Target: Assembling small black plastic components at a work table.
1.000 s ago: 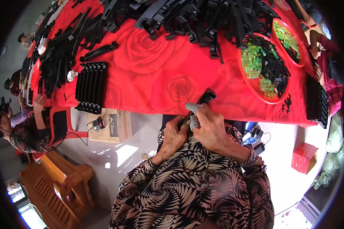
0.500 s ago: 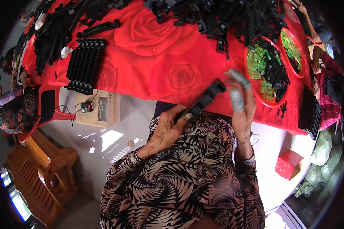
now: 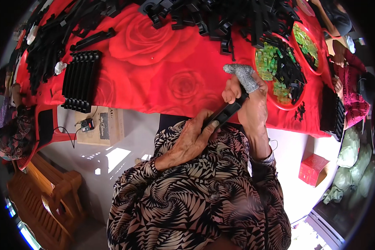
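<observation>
A long black plastic part (image 3: 226, 114) is held slantwise over my lap, at the near edge of the red rose-patterned tablecloth (image 3: 187, 85). My left hand (image 3: 187, 138) is closed round its lower end, thumb on top. At the upper end, my right hand (image 3: 254, 102) has its fingers curled over the part; grey wraps cover two of them. Whether a small piece sits in those fingers is hidden. Right of this hand stands a red basket (image 3: 284, 107) with yellow-green pieces (image 3: 265, 60) and small black pieces (image 3: 289, 68).
Loose black parts (image 3: 221, 18) are heaped at the far side, with another heap (image 3: 50, 50) at left. Similar parts lie in a neat row (image 3: 81, 79). A second basket (image 3: 319, 71) is at right. A wooden box (image 3: 112, 125) stands below the table. People sit at both sides.
My right hand has come down and left, from apart with fingers extended to gripping the part's upper end. The view has shifted slightly, so the table appears further left.
</observation>
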Demonstrator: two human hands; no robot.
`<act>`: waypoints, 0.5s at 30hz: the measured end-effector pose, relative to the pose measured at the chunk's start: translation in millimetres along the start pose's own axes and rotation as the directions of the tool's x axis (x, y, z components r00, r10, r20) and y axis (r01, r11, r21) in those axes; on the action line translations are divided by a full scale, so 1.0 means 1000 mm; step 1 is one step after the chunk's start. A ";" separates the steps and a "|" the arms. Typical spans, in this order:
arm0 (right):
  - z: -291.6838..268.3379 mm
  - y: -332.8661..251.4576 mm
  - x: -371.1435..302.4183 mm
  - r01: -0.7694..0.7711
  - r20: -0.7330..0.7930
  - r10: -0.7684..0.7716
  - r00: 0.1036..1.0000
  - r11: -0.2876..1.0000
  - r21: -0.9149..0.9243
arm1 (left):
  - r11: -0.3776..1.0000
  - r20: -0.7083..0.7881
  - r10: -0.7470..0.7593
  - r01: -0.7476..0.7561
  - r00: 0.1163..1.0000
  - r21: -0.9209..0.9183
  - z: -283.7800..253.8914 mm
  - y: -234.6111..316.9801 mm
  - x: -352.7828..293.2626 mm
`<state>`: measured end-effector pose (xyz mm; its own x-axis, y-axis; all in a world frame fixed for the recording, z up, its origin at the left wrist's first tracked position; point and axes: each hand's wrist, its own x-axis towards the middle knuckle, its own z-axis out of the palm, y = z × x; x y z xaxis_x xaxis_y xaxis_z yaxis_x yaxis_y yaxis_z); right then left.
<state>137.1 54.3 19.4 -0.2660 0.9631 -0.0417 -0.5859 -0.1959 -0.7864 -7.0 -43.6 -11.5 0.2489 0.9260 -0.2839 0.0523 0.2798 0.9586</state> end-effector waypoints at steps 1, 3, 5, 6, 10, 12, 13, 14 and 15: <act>0.000 0.000 0.001 -0.004 -0.005 0.004 1.000 1.000 0.012 | 1.000 -0.001 0.006 -0.006 1.000 -0.024 0.001 0.000 0.002; -0.002 0.001 0.003 -0.023 0.021 0.022 1.000 1.000 0.020 | 0.998 0.002 0.015 -0.014 1.000 -0.057 0.002 -0.001 0.004; -0.002 0.001 0.005 -0.029 0.044 0.028 0.999 0.999 0.026 | 0.997 0.010 0.020 -0.019 1.000 -0.076 0.001 -0.002 0.005; -0.002 0.003 0.007 -0.027 0.055 0.025 0.998 0.999 0.028 | 0.996 0.004 0.025 -0.024 1.000 -0.081 0.002 -0.001 0.006; 0.004 0.006 0.007 0.015 0.037 -0.016 0.999 1.000 0.022 | 0.998 -0.015 0.053 -0.054 0.998 -0.036 0.001 -0.002 0.011; 0.008 0.005 0.006 0.010 0.000 -0.010 1.000 0.998 0.060 | 0.996 -0.071 0.089 -0.086 0.993 0.037 0.002 -0.006 0.013; 0.009 0.006 0.005 0.007 -0.018 -0.006 1.000 0.997 0.079 | 0.991 -0.124 0.116 -0.106 0.985 0.084 0.005 -0.007 0.013; 0.011 0.007 0.004 0.032 -0.023 -0.031 0.999 0.998 0.056 | 0.984 -0.174 0.146 -0.124 0.974 0.131 0.008 -0.008 0.014; 0.012 0.008 0.003 0.057 -0.030 -0.056 0.998 0.998 0.033 | 0.979 -0.184 0.162 -0.135 0.969 0.153 0.009 -0.009 0.014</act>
<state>122.2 53.3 20.6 -0.2096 0.9777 -0.0158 -0.6250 -0.1464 -0.7668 4.6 -35.1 -24.2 0.0716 0.9897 -0.1237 0.1657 0.1104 0.9800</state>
